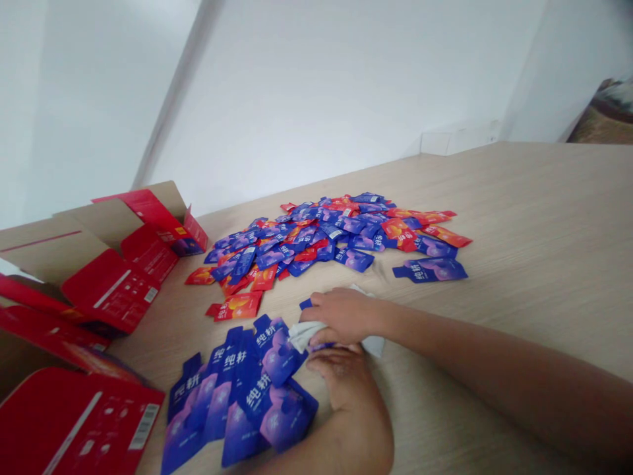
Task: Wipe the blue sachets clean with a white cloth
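Note:
My right hand point(345, 316) is closed on a white cloth point(309, 333), pressing it against a blue-purple pouch point(306, 304) that is mostly hidden by the hands. Just below, my left hand point(337, 368) grips the lower side of the same pouch, its fingers partly hidden behind my right hand. To the left of both hands, several blue pouches point(242, 376) lie overlapping on the table, printed side up. A single blue pouch point(431, 269) rests flat beyond my right forearm.
A wide pile of mixed blue and red-orange pouches point(316, 232) spreads across the wooden table point(519, 264). Open red cardboard boxes point(111, 290) line the left edge. A small white box point(459, 140) stands by the wall at the back.

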